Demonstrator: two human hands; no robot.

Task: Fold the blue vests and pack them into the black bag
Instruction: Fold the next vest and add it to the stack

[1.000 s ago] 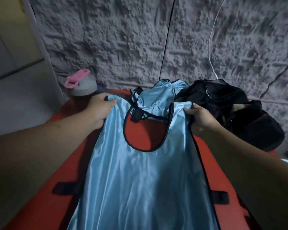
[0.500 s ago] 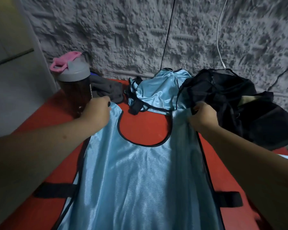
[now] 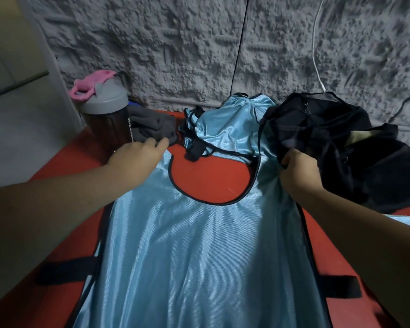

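— Two blue vests, is that all you can count?

— Two for certain. One blue vest (image 3: pixel 199 252) lies spread flat on the red surface (image 3: pixel 211 176), neck opening toward the wall, its lower hem cut off by the bottom edge of the view. A second crumpled vest (image 3: pixel 225 129) sits bunched behind it, against the grey textured wall (image 3: pixel 175 43). A sliver of pale blue at the far right edge, under the forearm, might be a third, but too little shows to tell.

— And the hands?

— The left hand (image 3: pixel 137 159) rests on the flat vest's left shoulder strap, fingers fairly straight, reaching toward a dark grey cloth (image 3: pixel 149 126). The strap under the palm is hidden. The right hand (image 3: pixel 296 169) is curled at the right shoulder strap, where the vest meets the black bag (image 3: pixel 341 143). Whether it pinches the strap alone or bag fabric too, I cannot tell: its fingertips are buried in dark folds.

— The bag's open?

— Slumped and rumpled on the right, touching both vests; its opening is hard to make out in the shadow.

— Anything else?

— A dark shaker bottle (image 3: pixel 104 110) with grey lid and pink cap stands at the left, just beside the grey cloth. Black side straps (image 3: pixel 66 268) stick out from the vest's edges.
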